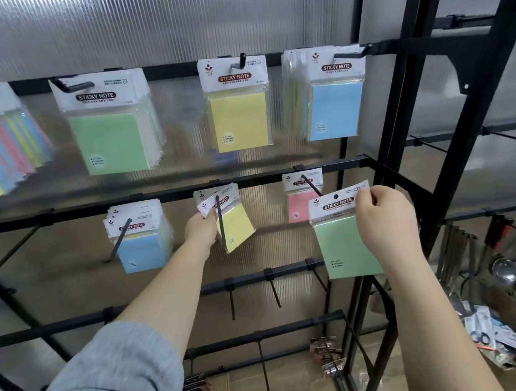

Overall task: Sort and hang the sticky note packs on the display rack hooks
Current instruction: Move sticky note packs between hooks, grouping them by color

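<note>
Your left hand [201,228] pinches the yellow pack [233,223] by its header at the middle hook [219,215], so level the hole and slide it on, while your right hand [384,216] grips the green pack [343,243] just beside the pink pack [298,203].

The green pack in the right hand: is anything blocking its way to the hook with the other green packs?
Nothing visible blocks it. The green pack in the right hand is held in open air below the top rail. The green packs' hook is far up-left, with its tip free.
</note>
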Demonstrator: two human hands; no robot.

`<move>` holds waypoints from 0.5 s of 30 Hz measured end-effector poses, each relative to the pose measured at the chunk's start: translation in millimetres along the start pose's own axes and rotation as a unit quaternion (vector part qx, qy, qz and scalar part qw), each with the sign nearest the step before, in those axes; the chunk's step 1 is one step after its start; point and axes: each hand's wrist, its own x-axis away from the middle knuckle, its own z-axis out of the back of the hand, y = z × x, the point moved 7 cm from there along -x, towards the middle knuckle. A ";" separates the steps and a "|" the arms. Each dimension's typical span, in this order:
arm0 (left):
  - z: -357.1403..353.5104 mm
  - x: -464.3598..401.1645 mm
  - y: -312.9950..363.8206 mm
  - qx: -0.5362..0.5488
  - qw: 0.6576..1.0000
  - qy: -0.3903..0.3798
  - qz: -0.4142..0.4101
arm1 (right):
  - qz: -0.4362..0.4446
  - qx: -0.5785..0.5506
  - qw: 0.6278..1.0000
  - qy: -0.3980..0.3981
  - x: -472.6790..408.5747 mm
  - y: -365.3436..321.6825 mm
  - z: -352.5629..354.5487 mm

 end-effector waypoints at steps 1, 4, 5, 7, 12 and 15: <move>-1.6 0.6 -0.6 0.006 1.000 -0.006 0.003 | 0.000 -0.003 1.000 0.003 0.2 -0.2 1.0; -2.1 2.6 0.9 0.009 1.000 0.002 -0.010 | 0.000 -0.006 1.000 0.009 0.6 -1.2 3.1; -1.1 3.8 1.1 0.007 1.000 0.006 -0.018 | -0.001 -0.007 1.000 0.009 0.6 -1.0 2.6; 0.2 6.6 -0.8 0.013 0.999 0.009 -0.028 | 0.000 -0.011 1.000 0.009 0.9 -1.1 0.5; 6.8 15.2 -2.6 -0.012 0.998 0.034 -0.052 | 0.008 -0.020 1.000 0.005 2.7 -4.2 -4.0; 13.9 25.3 3.8 -0.054 0.994 0.054 -0.073 | 0.019 -0.024 0.999 0.011 4.8 -8.7 -1.3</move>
